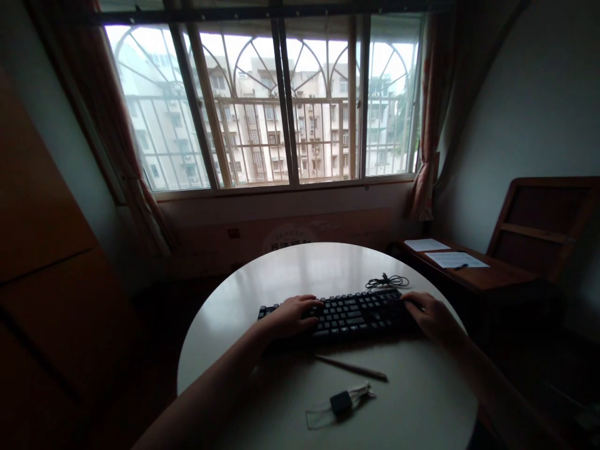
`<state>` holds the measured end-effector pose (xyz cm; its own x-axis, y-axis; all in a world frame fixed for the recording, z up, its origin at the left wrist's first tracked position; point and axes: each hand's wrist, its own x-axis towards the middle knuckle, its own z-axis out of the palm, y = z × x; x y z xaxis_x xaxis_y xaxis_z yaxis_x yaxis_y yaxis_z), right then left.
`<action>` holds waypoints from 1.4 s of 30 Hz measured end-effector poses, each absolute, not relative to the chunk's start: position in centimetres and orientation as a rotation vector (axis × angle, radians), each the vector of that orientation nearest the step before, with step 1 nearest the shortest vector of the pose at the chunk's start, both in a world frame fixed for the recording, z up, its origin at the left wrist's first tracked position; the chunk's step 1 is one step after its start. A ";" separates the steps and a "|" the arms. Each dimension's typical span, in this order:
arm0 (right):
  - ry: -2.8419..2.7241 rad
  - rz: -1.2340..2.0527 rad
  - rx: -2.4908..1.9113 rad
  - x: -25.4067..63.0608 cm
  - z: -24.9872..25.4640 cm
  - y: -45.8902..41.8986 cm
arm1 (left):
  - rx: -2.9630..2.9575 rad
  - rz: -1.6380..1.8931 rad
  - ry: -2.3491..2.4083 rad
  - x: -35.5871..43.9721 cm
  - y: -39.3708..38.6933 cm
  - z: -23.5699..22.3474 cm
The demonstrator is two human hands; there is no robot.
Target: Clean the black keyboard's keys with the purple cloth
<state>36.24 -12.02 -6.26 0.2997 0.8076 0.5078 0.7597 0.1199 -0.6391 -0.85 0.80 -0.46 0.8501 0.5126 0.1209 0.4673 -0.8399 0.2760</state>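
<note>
A black keyboard (347, 312) lies flat across the middle of a round white table (220, 312). My left hand (296, 314) rests over its left part, thumb and fingers apart on the keys. At the right end of the keyboard is my right hand (434, 317), its fingers closed round the far right corner; the underside of this hand is hidden. A coiled black cable (387, 281) lies just behind the keyboard. In front of it are a slim pen-like stick (351, 367) and a small dark block (340, 404) with light-coloured cords or wires.
On the right stands a wooden chair or bench (510, 272) bearing paper sheets (457, 260) and a dark pen (461, 267). A wooden cabinet (42, 250) rises on the left. Beyond the table is a barred window (281, 112) between tied curtains (424, 169).
</note>
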 end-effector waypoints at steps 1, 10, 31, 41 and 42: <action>-1.388 0.075 -1.605 36.4 -6.2 -12.0 | 2.791 0.278 0.753 -0.8 0.8 -0.4; -0.645 -0.152 -1.456 38.3 -5.3 -12.9 | 2.806 0.260 0.767 -0.7 0.9 -0.5; -1.421 0.371 -1.799 38.2 -7.5 -11.6 | 2.828 0.263 0.759 -0.7 1.2 -0.9; -1.390 0.358 -1.827 38.1 -7.4 -11.6 | 2.819 0.276 0.742 -0.7 1.1 -0.7; -1.395 0.360 -1.819 38.1 -7.3 -11.6 | 2.815 0.279 0.743 -0.7 1.1 -0.7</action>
<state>38.07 -11.64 -7.31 0.3522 0.9059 0.2354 0.6788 -0.0740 -0.7306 -0.72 1.11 -0.74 0.8544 0.5039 0.1268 0.4628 -0.8489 0.2552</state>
